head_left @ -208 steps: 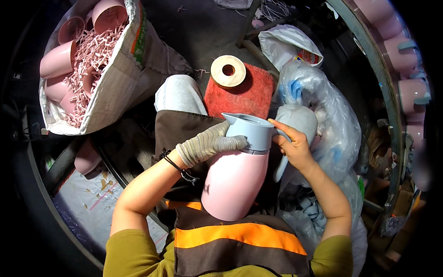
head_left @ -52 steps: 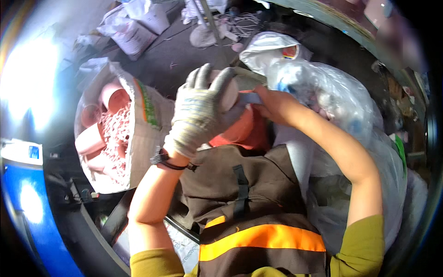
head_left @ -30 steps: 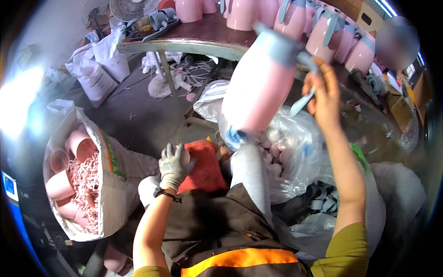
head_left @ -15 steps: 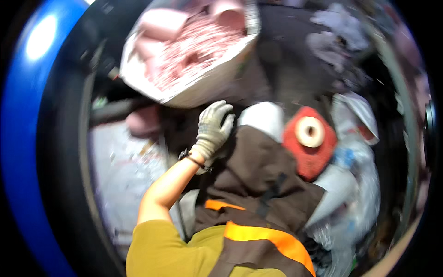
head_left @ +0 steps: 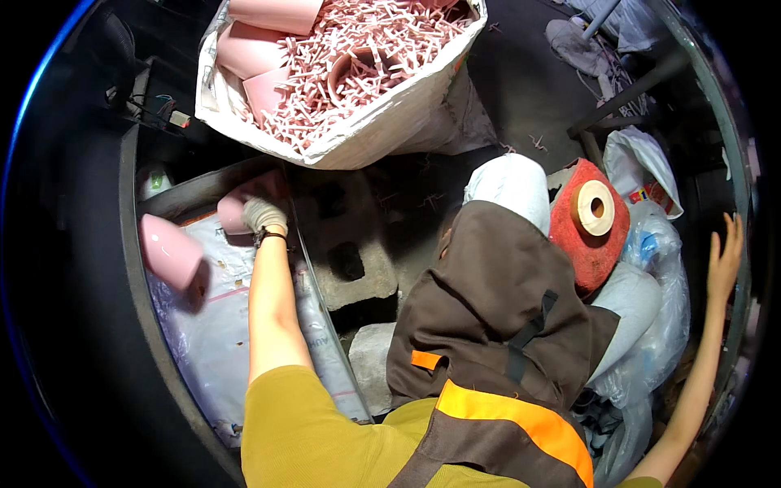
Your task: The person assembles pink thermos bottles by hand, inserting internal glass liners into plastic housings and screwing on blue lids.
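My left hand (head_left: pixel 265 216), in a pale knitted glove, reaches to the far left. Its fingers curl over the end of a glossy pink plastic cup (head_left: pixel 233 211) lying on its side; part of the fingers is hidden. A second pink cup (head_left: pixel 171 252) lies to the left on the same plastic-covered surface (head_left: pixel 220 325). Bare and with fingers apart, my right hand (head_left: pixel 723 264) is raised at the far right beside a green-grey metal post (head_left: pixel 730 154). It holds nothing.
Ahead stands a white woven sack (head_left: pixel 358 134) full of short pink plastic sticks (head_left: pixel 407 49) and pink cups (head_left: pixel 272 12). A concrete block (head_left: pixel 370 272) sits beside my legs. To the right are a red pad (head_left: pixel 582 264) bearing a tape roll (head_left: pixel 596 208), and clear plastic bags (head_left: pixel 663 276).
My left hand has moved left from beside the sack to the pink cup. The right hand has come into view at the right. The view has shifted and become sharper.
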A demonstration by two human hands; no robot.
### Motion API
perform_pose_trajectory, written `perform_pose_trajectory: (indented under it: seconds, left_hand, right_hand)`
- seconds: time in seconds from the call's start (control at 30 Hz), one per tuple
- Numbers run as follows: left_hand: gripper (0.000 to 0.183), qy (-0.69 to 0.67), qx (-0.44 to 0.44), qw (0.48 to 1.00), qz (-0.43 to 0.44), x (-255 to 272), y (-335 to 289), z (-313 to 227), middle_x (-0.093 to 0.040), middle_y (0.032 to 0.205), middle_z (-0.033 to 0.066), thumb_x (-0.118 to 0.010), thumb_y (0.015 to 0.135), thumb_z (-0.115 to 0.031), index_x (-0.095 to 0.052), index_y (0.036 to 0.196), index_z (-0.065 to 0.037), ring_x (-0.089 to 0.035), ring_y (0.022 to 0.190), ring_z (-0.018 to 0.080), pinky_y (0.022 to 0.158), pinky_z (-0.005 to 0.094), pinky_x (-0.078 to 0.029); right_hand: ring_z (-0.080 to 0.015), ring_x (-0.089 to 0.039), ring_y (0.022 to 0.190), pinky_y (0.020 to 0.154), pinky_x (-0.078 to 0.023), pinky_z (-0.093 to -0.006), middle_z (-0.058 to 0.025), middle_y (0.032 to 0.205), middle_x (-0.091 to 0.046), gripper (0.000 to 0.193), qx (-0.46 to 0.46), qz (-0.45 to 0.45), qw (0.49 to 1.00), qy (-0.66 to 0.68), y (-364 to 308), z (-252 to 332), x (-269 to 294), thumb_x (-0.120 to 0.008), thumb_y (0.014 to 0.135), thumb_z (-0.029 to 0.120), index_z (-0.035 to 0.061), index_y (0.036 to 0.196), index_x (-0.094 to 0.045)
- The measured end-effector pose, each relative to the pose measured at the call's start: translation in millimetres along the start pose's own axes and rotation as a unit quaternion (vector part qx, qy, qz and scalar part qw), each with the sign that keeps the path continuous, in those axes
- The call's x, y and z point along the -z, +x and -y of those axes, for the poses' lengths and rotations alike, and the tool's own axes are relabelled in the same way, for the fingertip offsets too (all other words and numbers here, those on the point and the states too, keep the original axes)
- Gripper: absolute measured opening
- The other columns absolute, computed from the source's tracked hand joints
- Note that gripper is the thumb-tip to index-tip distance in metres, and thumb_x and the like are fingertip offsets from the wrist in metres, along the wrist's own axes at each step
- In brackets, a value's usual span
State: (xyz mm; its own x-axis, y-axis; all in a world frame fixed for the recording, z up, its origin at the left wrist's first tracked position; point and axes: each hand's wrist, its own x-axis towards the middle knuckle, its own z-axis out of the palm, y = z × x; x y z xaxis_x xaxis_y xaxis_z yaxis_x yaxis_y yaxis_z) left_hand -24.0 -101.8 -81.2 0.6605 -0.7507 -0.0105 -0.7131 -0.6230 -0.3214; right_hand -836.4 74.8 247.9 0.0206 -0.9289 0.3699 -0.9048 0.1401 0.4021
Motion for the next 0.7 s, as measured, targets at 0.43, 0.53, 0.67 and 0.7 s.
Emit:
perform_pose_trajectory:
  seconds: [0.43,0.53,0.67,0.7]
  left_hand:
    - [0.045,-0.327,-0.504,0.741,-0.298,277,-185,71,-0.066,0.113,0.0157,-0.057,0.072,-0.001,-0.064,0.116,-0.007,-0.066,0.092,0.0325,0.076,0.0391,-0.054]
    - [0.041,-0.338,-0.690,0.606,-0.204,319,-241,57,-0.068,0.108,0.0154,-0.065,0.069,-0.002,-0.068,0.110,-0.006,-0.068,0.081,0.0291,0.067,0.0355,-0.053]
    - [0.042,-0.720,-0.409,0.560,0.017,310,-267,9,-0.065,0.096,0.0070,-0.062,0.091,-0.022,-0.055,0.126,-0.001,-0.053,0.064,0.0109,0.059,0.0277,-0.046]
    - [0.041,-0.733,-0.371,0.557,0.122,310,-265,-7,-0.063,0.106,0.0062,-0.042,0.100,-0.017,-0.044,0.137,0.002,-0.058,0.090,0.0117,0.078,0.0279,-0.050]
  right_hand:
    - [-0.0269,-0.067,0.094,0.083,-0.051,-0.0352,-0.0179,0.115,-0.064,0.055,0.129,0.272,0.674,0.674,12,356,95,-0.068,0.087,0.023,0.0040,0.134,-0.048]
    - [-0.0330,-0.066,0.097,0.084,-0.051,-0.0386,-0.0196,0.116,-0.065,0.053,0.056,0.210,0.723,0.655,-2,365,92,-0.063,0.089,0.024,0.0055,0.136,-0.047]
    - [-0.0303,-0.062,0.106,0.092,-0.048,-0.0373,-0.0162,0.117,-0.065,0.042,-0.102,0.138,0.517,0.838,-49,331,39,-0.057,0.091,0.018,0.0059,0.131,-0.053]
    - [-0.0299,-0.061,0.106,0.092,-0.048,-0.0370,-0.0159,0.117,-0.064,0.041,-0.169,0.189,0.411,0.876,-64,324,27,-0.056,0.091,0.018,0.0058,0.131,-0.054]
